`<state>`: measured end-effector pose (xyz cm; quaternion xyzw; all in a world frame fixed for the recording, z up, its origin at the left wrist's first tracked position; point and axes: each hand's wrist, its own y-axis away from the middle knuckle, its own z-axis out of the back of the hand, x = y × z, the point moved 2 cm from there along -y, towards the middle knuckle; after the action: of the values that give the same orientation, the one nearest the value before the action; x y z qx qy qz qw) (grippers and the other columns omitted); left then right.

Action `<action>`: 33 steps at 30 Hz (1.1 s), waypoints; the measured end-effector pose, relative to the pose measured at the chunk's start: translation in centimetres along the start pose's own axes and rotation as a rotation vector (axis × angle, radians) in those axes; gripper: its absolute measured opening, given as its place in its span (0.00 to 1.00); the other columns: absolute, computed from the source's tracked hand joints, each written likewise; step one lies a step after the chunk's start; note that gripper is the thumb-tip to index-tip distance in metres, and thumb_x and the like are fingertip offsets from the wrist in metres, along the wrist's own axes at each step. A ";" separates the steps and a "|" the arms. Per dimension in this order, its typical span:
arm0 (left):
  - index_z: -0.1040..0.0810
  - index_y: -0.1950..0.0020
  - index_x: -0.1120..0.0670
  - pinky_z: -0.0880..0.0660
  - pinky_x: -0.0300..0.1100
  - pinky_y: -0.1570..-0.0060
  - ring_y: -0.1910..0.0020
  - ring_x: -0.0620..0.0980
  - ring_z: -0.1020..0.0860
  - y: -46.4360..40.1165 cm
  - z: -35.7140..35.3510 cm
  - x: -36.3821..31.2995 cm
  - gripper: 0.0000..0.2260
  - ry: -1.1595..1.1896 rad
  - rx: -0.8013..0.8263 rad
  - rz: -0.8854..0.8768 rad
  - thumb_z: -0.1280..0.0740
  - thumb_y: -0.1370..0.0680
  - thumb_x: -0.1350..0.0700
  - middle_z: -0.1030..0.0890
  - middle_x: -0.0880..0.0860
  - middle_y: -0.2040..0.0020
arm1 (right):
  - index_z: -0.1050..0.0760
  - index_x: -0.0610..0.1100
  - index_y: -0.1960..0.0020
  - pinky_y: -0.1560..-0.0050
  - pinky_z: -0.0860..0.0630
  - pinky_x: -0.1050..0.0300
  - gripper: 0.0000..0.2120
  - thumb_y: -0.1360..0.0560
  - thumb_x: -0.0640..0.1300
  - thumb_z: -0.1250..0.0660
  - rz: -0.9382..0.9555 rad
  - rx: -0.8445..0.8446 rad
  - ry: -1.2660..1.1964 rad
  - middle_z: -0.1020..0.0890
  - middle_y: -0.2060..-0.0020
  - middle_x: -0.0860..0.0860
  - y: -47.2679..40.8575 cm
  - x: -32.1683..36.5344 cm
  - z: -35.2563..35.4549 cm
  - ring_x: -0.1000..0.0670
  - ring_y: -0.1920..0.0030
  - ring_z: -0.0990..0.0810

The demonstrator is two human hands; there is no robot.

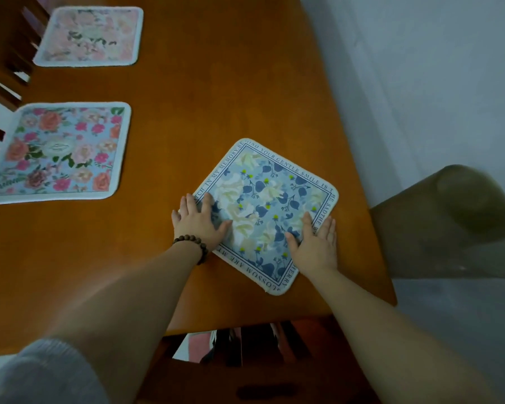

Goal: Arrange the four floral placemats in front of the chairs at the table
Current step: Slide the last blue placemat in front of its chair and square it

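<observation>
A blue-and-cream floral placemat [267,199] with a text border lies turned like a diamond near the right end of the wooden table [216,91]. My left hand [200,221], with a bead bracelet at the wrist, presses flat on its left corner. My right hand [315,243] presses flat on its lower right edge. Both hands have fingers spread and grip nothing. A bright pink-and-orange floral placemat [57,153] lies flat at the left edge. A pale pink floral placemat [91,36] lies beyond it at the far left. Only three placemats are visible.
Dark wooden chair backs [3,68] stand along the table's left side. Another wooden chair [254,363] is tucked under the near edge below my arms. A brownish rounded object [455,223] stands off the table's right edge, against a pale wall.
</observation>
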<state>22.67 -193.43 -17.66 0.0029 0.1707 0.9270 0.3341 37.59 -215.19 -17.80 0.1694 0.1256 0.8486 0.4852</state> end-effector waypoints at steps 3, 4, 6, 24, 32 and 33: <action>0.50 0.23 0.45 0.49 0.59 0.29 0.25 0.60 0.51 1.4 -0.2 0.4 0.37 0.037 -0.020 0.005 0.48 0.27 0.28 0.50 0.61 0.23 | 0.60 0.53 0.22 0.27 0.59 0.45 0.36 0.23 0.68 0.54 0.065 0.024 0.007 0.60 0.25 0.35 -1.7 -0.3 0.8 0.38 0.25 0.64; 0.49 0.24 0.45 0.48 0.58 0.30 0.25 0.60 0.50 2.0 -0.2 0.6 0.37 0.047 -0.028 0.006 0.48 0.27 0.28 0.49 0.61 0.23 | 0.59 0.53 0.22 0.27 0.59 0.45 0.36 0.23 0.68 0.54 0.090 0.034 0.012 0.60 0.25 0.35 -2.4 -0.3 1.2 0.38 0.25 0.64; 0.47 0.24 0.44 0.48 0.58 0.30 0.25 0.59 0.49 3.3 -0.3 1.0 0.36 0.076 -0.032 0.013 0.48 0.27 0.28 0.47 0.60 0.23 | 0.59 0.53 0.22 0.27 0.59 0.45 0.35 0.23 0.67 0.53 0.142 0.060 0.028 0.60 0.25 0.36 -3.7 -0.1 1.8 0.39 0.25 0.63; 0.37 0.26 0.47 0.34 0.48 0.41 0.39 0.51 0.31 11.8 0.1 5.0 0.28 0.061 -0.012 -0.241 0.43 0.24 0.37 0.27 0.50 0.36 | 0.57 0.57 0.22 0.26 0.57 0.44 0.33 0.23 0.67 0.52 0.422 0.115 0.127 0.59 0.24 0.39 -9.7 7.1 3.4 0.41 0.24 0.60; 0.47 0.23 0.44 0.47 0.55 0.29 0.25 0.54 0.48 6.3 1.9 6.6 0.34 -0.004 -0.044 -0.227 0.43 0.26 0.34 0.46 0.53 0.23 | 0.60 0.53 0.22 0.28 0.63 0.43 0.33 0.22 0.65 0.54 0.303 -0.026 0.073 0.63 0.24 0.39 -2.5 5.3 1.3 0.40 0.25 0.65; 0.51 0.23 0.44 0.50 0.55 0.28 0.24 0.54 0.51 5.3 2.0 6.7 0.36 -0.020 -0.032 -0.220 0.43 0.26 0.33 0.50 0.53 0.22 | 0.60 0.52 0.22 0.28 0.63 0.43 0.34 0.22 0.66 0.54 0.243 -0.054 0.048 0.63 0.24 0.39 -1.4 4.9 1.0 0.40 0.25 0.65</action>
<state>14.39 -192.44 -14.84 -0.0118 0.1520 0.8871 0.4356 36.76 -210.21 -16.64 0.1499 0.0926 0.9079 0.3802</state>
